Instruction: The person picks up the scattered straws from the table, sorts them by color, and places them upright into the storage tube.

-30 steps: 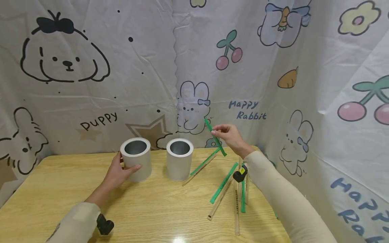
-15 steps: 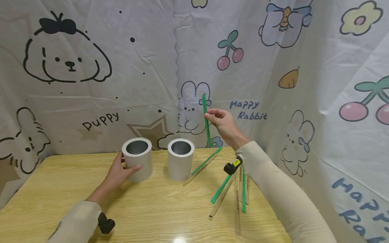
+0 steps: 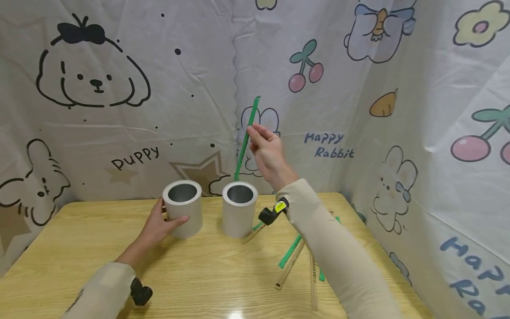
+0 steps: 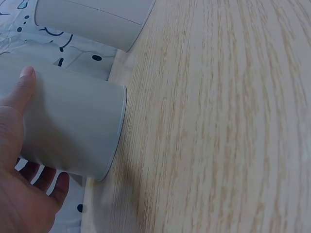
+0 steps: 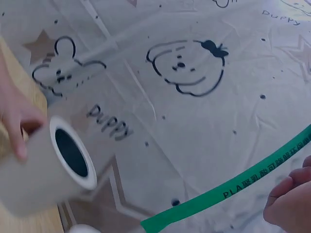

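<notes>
In the head view my right hand (image 3: 270,155) pinches a green wrapped straw (image 3: 242,153) between thumb and fingertips. The straw leans slightly, its lower end at the back rim of the right white canister (image 3: 238,221); whether it touches the rim I cannot tell. Black print beginning "PLA" shows on the straw's wrapper (image 5: 228,192) in the right wrist view. My left hand (image 3: 157,227) grips the side of the left white canister (image 3: 188,219), thumb in front, other fingers behind. Both canisters stand upright with dark open tops. The left wrist view shows this grip on the canister (image 4: 73,121) closely.
Several green wrapped straws (image 3: 290,252) and brown wrapped straws (image 3: 290,266) lie on the wooden table (image 3: 207,274) at the right, partly hidden by my right sleeve (image 3: 338,252). A printed curtain (image 3: 191,115) hangs behind the table and along its right side.
My right hand has moved up and left with the green straw, from above the loose straws to above the right canister. The straw has turned more upright. My left hand keeps its hold.
</notes>
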Demonstrator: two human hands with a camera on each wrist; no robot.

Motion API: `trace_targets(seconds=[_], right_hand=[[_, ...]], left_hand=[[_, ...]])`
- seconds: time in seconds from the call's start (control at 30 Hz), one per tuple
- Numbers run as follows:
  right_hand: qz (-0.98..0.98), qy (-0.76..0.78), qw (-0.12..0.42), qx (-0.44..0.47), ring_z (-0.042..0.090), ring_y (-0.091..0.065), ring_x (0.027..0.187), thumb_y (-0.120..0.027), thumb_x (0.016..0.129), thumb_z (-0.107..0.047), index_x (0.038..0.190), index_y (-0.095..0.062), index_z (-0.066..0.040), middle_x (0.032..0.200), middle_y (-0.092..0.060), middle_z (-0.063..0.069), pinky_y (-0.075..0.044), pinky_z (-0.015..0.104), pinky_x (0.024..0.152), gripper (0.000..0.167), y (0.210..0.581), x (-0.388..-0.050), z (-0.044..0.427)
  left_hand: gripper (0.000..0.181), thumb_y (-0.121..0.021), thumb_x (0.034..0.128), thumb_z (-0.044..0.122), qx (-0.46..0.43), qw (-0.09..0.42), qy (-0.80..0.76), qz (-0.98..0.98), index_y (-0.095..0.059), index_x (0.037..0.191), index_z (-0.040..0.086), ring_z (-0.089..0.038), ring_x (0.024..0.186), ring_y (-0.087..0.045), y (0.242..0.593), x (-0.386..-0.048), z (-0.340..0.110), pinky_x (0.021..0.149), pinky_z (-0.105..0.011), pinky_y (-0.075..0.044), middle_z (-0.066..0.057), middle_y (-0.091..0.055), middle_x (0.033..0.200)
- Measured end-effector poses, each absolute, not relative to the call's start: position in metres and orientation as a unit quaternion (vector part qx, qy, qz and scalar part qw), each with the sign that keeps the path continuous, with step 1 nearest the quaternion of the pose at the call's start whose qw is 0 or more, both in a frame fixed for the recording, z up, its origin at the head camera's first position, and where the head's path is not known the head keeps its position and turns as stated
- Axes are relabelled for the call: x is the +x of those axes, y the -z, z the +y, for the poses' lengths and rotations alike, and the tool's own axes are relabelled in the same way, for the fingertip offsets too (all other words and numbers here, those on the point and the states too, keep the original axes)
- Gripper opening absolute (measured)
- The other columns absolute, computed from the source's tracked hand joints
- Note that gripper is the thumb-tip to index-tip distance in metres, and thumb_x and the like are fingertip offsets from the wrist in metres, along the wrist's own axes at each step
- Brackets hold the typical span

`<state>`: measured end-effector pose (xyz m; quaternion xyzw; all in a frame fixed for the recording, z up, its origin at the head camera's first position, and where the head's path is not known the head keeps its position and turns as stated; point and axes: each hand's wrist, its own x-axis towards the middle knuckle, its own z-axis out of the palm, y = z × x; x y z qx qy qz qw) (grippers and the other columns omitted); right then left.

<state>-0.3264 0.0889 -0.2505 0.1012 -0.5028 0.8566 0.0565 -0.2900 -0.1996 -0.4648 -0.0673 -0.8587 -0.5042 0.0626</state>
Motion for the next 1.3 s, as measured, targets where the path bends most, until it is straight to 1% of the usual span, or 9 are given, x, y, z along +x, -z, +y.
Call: trace_targets(seconds=[0.2,0.43,0.63,0.8,0.87,0.93,1.1,1.2,1.3], right_hand=[[-0.46,-0.882,0.055,0.086,0.004,-0.044,0.067,-0.064,0.097,-0.002,0.08,-0.071,-0.02,0.077,-0.061,-0.009,-0.037,0.019,0.066,0.026,0.253,-0.328,0.054],[-0.435,-0.897,0.061,0.05,0.005,-0.044,0.064,-0.068,0.095,-0.003,0.087,-0.072,-0.013,0.077,-0.06,-0.008,-0.036,0.017,0.061,0.013,0.266,-0.333,0.02],[-0.426,-0.901,0.077,0.007,0.004,-0.043,0.062,-0.075,0.091,-0.007,0.091,-0.074,-0.009,0.076,-0.062,-0.009,-0.034,0.018,0.061,0.002,0.283,-0.337,-0.001],[-0.422,-0.902,0.09,-0.039,0.004,-0.045,0.065,-0.077,0.089,-0.011,0.092,-0.075,-0.01,0.079,-0.063,-0.009,-0.036,0.016,0.061,0.004,0.298,-0.339,-0.013],[-0.424,-0.899,0.095,-0.051,0.004,-0.047,0.069,-0.077,0.089,-0.012,0.092,-0.076,-0.01,0.08,-0.063,-0.009,-0.037,0.016,0.063,0.004,0.303,-0.339,-0.016],[-0.428,-0.896,0.102,-0.058,0.005,-0.051,0.074,-0.078,0.089,-0.013,0.094,-0.076,-0.008,0.082,-0.063,-0.009,-0.039,0.018,0.069,0.007,0.307,-0.339,-0.019],[-0.435,-0.89,0.119,-0.062,0.007,-0.059,0.086,-0.078,0.089,-0.011,0.095,-0.076,-0.006,0.087,-0.066,-0.006,-0.049,0.027,0.095,0.007,0.314,-0.338,-0.027],[-0.45,-0.882,0.125,-0.059,0.008,-0.062,0.087,-0.077,0.089,-0.01,0.092,-0.076,-0.008,0.088,-0.068,-0.005,-0.051,0.027,0.096,0.004,0.317,-0.333,-0.031],[-0.471,-0.871,0.125,-0.059,0.008,-0.061,0.086,-0.077,0.089,-0.01,0.094,-0.076,-0.007,0.088,-0.067,-0.005,-0.05,0.022,0.087,0.005,0.323,-0.33,-0.034]], left_hand=[[0.095,-0.079,0.0895,0.032,-0.066,0.065,0.505,-0.858,-0.019,0.159,0.006,-0.05,0.139,-0.039,0.462,-0.29,-0.197,0.109,-0.069,-0.04,-0.028,-0.032,0.156],[0.095,-0.078,0.0896,0.032,-0.068,0.063,0.505,-0.858,-0.018,0.159,0.006,-0.05,0.139,-0.039,0.46,-0.289,-0.195,0.109,-0.068,-0.039,-0.028,-0.032,0.156],[0.096,-0.078,0.0899,0.033,-0.067,0.059,0.503,-0.859,-0.018,0.159,0.007,-0.05,0.14,-0.037,0.459,-0.29,-0.195,0.11,-0.069,-0.038,-0.028,-0.031,0.157],[0.096,-0.077,0.0904,0.034,-0.063,0.049,0.502,-0.861,-0.016,0.16,0.007,-0.05,0.142,-0.035,0.458,-0.288,-0.194,0.111,-0.07,-0.036,-0.027,-0.029,0.158],[0.096,-0.077,0.0905,0.035,-0.06,0.046,0.502,-0.862,-0.016,0.16,0.007,-0.05,0.143,-0.034,0.458,-0.288,-0.194,0.112,-0.07,-0.035,-0.027,-0.028,0.159],[0.096,-0.077,0.0906,0.035,-0.057,0.044,0.501,-0.862,-0.016,0.16,0.008,-0.05,0.143,-0.034,0.459,-0.288,-0.195,0.112,-0.071,-0.035,-0.027,-0.028,0.159],[0.095,-0.076,0.091,0.035,-0.057,0.045,0.5,-0.863,-0.016,0.159,0.008,-0.051,0.142,-0.035,0.461,-0.289,-0.196,0.11,-0.071,-0.037,-0.027,-0.029,0.158],[0.095,-0.076,0.0909,0.036,-0.057,0.046,0.5,-0.863,-0.017,0.159,0.007,-0.051,0.141,-0.036,0.462,-0.289,-0.198,0.11,-0.07,-0.037,-0.027,-0.03,0.158],[0.095,-0.076,0.091,0.036,-0.06,0.049,0.5,-0.863,-0.016,0.159,0.007,-0.051,0.142,-0.035,0.463,-0.29,-0.199,0.11,-0.07,-0.037,-0.027,-0.03,0.158]])
